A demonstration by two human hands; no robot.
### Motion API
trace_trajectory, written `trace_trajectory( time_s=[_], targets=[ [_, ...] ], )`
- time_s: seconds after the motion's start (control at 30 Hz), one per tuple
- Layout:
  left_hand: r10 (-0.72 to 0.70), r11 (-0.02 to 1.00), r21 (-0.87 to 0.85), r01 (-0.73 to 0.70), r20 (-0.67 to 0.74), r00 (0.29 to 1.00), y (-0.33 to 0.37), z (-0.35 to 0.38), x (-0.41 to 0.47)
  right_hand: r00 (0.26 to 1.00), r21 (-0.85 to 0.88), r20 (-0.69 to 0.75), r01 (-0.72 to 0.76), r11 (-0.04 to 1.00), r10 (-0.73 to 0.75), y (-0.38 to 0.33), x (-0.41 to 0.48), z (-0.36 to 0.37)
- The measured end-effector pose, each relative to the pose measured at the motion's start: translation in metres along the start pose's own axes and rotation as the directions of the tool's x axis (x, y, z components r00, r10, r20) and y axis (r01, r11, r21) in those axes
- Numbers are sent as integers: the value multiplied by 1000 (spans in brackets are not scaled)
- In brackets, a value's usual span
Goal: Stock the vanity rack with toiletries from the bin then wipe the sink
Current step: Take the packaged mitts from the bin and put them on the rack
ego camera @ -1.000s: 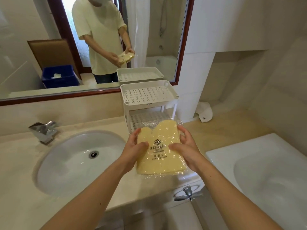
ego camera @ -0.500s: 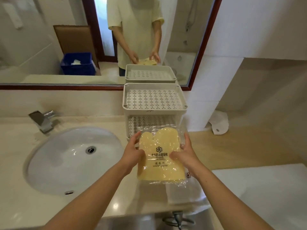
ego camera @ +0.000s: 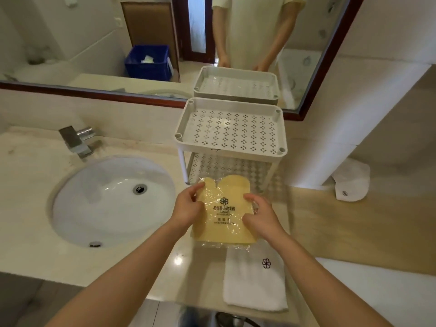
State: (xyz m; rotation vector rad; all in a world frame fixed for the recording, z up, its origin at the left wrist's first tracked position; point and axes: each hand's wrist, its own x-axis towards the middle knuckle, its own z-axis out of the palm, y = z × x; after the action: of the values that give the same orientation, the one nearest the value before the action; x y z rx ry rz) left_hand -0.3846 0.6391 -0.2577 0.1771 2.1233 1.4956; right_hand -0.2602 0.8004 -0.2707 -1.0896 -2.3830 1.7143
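Note:
I hold a yellow cloth packet (ego camera: 224, 218) wrapped in clear plastic, printed with a dark flower logo. My left hand (ego camera: 187, 207) grips its left edge and my right hand (ego camera: 260, 214) grips its right edge. The packet's top end sits just in front of the lower shelf of the white two-tier vanity rack (ego camera: 232, 133), whose perforated top tray holds nothing. The white oval sink (ego camera: 103, 201) lies to the left in the counter. A blue bin (ego camera: 148, 62) shows only as a reflection in the mirror.
A chrome faucet (ego camera: 75, 140) stands behind the sink. A folded white towel (ego camera: 256, 282) with a flower logo lies at the counter's front edge below the packet. A white cap-like item (ego camera: 351, 182) rests on the right ledge. A dark-framed mirror (ego camera: 94, 43) spans the wall.
My view has tilted down and shifted, so the folded towel has come fully into sight. Both hands keep the packet and have carried it slightly toward the rack's lower shelf.

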Motion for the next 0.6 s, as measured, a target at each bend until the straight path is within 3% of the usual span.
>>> trace_trajectory(
  time_s=[0.17,0.37,0.6],
  targets=[
    [54,993,106,-52,-8,999,-6,4,31,999,-104,-27,38,994,-41,2,28,6],
    [227,938,268,-219,2,974,-25,12,81,985,-86,-104,129,988,-137,9,67,20],
    [412,878,292,-380,-52,910,-32,20,138,946,-26,-199,257,966,-257,11,117,36]
  ],
)
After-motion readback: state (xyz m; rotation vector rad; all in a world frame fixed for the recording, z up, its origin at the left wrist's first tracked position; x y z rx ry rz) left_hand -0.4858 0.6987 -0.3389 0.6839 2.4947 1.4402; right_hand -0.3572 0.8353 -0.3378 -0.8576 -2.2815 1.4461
